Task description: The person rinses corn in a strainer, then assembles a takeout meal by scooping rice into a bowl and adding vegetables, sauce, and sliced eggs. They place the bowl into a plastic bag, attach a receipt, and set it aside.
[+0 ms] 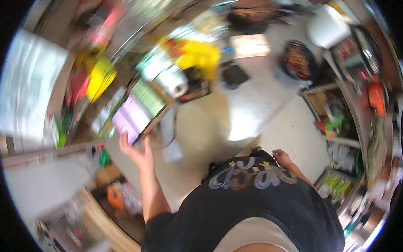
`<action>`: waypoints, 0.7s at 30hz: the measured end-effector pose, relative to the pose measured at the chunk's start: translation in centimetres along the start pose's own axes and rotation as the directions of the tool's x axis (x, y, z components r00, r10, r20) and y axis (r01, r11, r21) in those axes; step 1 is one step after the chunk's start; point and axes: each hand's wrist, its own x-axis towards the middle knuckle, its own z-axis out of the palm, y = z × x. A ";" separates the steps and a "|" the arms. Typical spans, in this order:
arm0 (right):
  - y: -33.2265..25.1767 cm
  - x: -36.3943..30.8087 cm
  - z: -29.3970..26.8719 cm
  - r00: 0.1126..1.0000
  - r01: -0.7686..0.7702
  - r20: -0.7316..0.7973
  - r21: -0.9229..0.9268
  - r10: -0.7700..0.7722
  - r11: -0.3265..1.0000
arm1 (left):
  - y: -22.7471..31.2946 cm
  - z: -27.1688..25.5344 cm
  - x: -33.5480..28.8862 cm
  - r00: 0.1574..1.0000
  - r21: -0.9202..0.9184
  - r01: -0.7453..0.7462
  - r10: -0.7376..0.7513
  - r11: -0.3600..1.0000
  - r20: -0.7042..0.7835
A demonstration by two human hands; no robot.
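Note:
My left hand (139,156) reaches forward with its fingers spread. Its fingertips are at the near edge of a flat rectangular thing with purple and green halves (136,114). Blur hides whether they touch it; I see nothing held in that hand. Low beside my body on the right is my right hand (284,158), its fingers loosely bent and a little apart, with nothing visible in them. Just beyond the purple and green thing lies a white roll (174,84) in green and white wrapping.
On the counter sit a yellow bag (197,57), a black flat item (234,75), a pale box (251,45) and a dark bowl of reddish-brown food (298,60). A white cylindrical container (328,27) stands far right. Shelves (344,100) with goods line my right side.

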 end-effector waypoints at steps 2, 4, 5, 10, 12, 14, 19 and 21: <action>0.0 -0.2 -0.1 0.993 -0.104 -0.057 -0.001 0.103 0.995 | 3.2 1.5 0.0 0.996 -0.063 -0.041 0.046 0.997 0.081; 0.8 -0.2 -0.9 0.990 -0.138 -0.046 -0.060 0.136 0.989 | 6.8 3.6 0.2 0.978 -0.132 -0.084 0.107 0.988 0.178; 1.4 -0.3 -1.7 0.983 -0.180 0.006 -0.143 0.182 0.973 | 8.8 5.2 0.3 0.971 -0.194 -0.124 0.160 0.973 0.178; 8.9 -1.8 -5.2 0.957 -0.269 -0.181 -0.264 0.226 0.926 | 20.8 14.4 -0.2 0.901 -0.563 -0.148 0.345 0.813 0.262; 13.4 -2.8 -6.0 0.873 -0.342 -0.372 -0.007 0.314 0.940 | 26.6 18.2 -0.9 0.825 -0.580 -0.264 0.491 0.771 0.278; 18.1 -2.3 -7.4 0.761 -0.445 -0.383 0.280 0.524 0.851 | 33.0 22.5 -1.4 0.785 -0.678 -0.374 0.605 0.633 0.132; 28.4 0.4 -15.4 0.891 -0.452 -0.124 -0.312 0.436 0.835 | 51.2 30.7 -2.6 0.683 -0.842 -0.344 0.727 0.415 0.079; 30.2 0.8 -19.2 0.866 -0.499 -0.171 -0.319 0.469 0.806 | 58.4 33.3 -2.9 0.653 -0.895 -0.321 0.757 0.311 0.029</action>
